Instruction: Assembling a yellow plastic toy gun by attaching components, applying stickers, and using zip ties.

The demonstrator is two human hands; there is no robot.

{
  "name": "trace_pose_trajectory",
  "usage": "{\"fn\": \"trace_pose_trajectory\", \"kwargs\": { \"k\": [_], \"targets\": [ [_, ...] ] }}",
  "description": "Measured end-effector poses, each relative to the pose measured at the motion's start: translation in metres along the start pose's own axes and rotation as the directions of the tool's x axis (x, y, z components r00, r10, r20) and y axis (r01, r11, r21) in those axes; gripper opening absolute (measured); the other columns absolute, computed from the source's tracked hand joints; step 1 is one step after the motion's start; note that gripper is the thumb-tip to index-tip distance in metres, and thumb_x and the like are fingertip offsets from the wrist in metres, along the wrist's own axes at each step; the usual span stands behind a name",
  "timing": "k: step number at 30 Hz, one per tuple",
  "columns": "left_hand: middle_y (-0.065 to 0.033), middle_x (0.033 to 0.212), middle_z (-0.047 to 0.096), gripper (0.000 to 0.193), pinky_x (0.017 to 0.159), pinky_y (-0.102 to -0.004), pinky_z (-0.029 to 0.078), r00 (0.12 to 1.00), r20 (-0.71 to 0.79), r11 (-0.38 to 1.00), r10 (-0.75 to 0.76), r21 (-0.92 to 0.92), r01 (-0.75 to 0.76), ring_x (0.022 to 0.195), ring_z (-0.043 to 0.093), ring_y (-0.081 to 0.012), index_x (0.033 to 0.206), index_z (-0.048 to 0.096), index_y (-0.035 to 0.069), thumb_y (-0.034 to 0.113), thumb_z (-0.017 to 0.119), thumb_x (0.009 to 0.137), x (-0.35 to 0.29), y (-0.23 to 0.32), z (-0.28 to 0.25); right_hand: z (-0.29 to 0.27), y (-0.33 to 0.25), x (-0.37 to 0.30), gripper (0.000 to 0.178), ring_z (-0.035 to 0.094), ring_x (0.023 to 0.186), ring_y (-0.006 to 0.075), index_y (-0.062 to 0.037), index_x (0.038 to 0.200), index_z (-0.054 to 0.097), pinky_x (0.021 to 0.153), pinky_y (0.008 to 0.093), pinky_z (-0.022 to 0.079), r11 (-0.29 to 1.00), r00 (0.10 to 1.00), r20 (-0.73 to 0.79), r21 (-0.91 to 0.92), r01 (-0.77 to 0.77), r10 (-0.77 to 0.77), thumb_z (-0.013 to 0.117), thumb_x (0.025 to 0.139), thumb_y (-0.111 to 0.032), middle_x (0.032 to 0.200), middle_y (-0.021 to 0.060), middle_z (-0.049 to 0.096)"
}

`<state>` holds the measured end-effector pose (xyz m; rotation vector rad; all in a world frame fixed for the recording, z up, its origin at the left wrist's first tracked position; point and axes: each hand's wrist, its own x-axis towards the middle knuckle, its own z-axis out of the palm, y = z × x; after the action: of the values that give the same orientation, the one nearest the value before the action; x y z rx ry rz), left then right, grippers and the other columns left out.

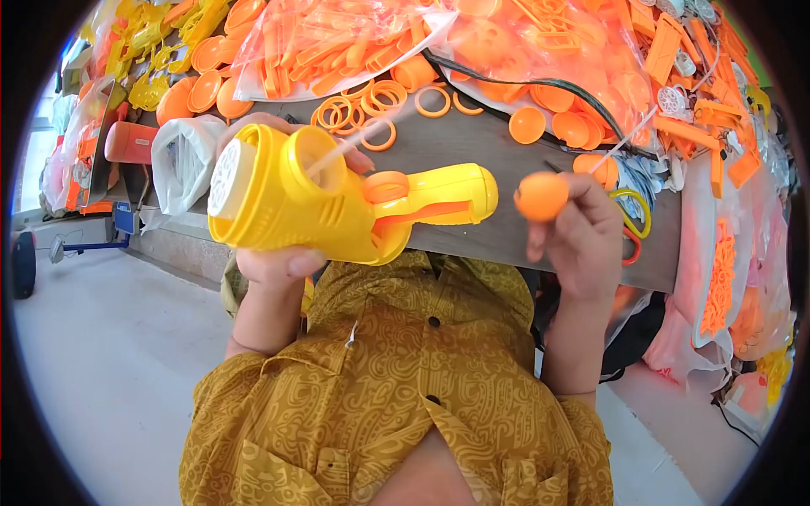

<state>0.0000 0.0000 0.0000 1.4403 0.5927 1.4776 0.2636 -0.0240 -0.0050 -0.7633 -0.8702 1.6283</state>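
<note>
My left hand (278, 263) is wrapped round a yellow plastic toy body (308, 202) with a handle, held tilted in front of my chest. A white perforated disc (226, 179) sits in its left end, and a round opening (325, 166) faces up in its side. Orange pieces show along the yellow handle (451, 190), which points right. Between the fingertips of my right hand (586, 223) is an orange rounded cap (541, 196), apart from the toy and to the right of the handle. Its underside is hidden.
Orange rings (359, 110) and cups (527, 125) lie on the grey table (498, 228). Bags of orange parts (337, 42) crowd its far side. Scissors (634, 215) with yellow and red handles lie beyond my right hand. A white bag (181, 164) stands left; a black strap (548, 82) crosses the back.
</note>
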Motion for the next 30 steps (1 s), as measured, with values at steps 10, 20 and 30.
{"fn": "trace_pose_trajectory", "kwargs": {
  "k": [10, 20, 30],
  "targets": [
    [-0.019, 0.095, 0.051, 0.079, 0.071, -0.0392, 0.049, 0.961, -0.12, 0.904, -0.25, -0.384, 0.187, 0.084, 0.055, -0.0307, 0.118, 0.033, 0.002, 0.033, 0.066, 0.052, -0.004, -0.005, 0.007, 0.043, 0.028, -0.002, 0.052, 0.054, 0.057, 0.0108, 0.006, 0.11, 0.044, 0.04, 0.0206, 0.043, 0.988, 0.991, -0.111, -0.141, 0.065, -0.081, 0.066, 0.075, -0.026, 0.089, 0.0098, 0.056],
    [-0.0174, 0.097, 0.05, 0.071, 0.071, -0.0357, 0.049, 0.92, -0.13, 0.91, -0.369, -0.252, 0.329, 0.084, 0.054, -0.0285, 0.109, 0.044, -0.004, 0.038, 0.062, 0.055, -0.001, -0.004, 0.005, 0.052, 0.023, -0.004, 0.048, 0.054, 0.056, 0.0125, 0.0108, 0.118, 0.04, 0.044, 0.0225, 0.045, 0.954, 0.998, -0.057, -0.299, 0.023, -0.042, 0.053, 0.085, -0.021, 0.085, 0.011, 0.057],
    [-0.019, 0.101, 0.049, 0.082, 0.063, -0.0372, 0.049, 0.879, 0.072, 0.755, -0.472, -0.482, 0.445, 0.077, 0.055, -0.0302, 0.122, 0.031, 0.002, 0.027, 0.067, 0.053, -0.003, -0.006, 0.0, 0.049, 0.006, -0.02, 0.053, 0.055, 0.055, 0.0105, 0.0092, 0.114, 0.044, 0.051, 0.0202, 0.041, 0.857, 0.992, 0.077, -0.512, -0.049, 0.103, 0.053, 0.084, -0.033, 0.079, 0.0074, 0.059]
  ]
}}
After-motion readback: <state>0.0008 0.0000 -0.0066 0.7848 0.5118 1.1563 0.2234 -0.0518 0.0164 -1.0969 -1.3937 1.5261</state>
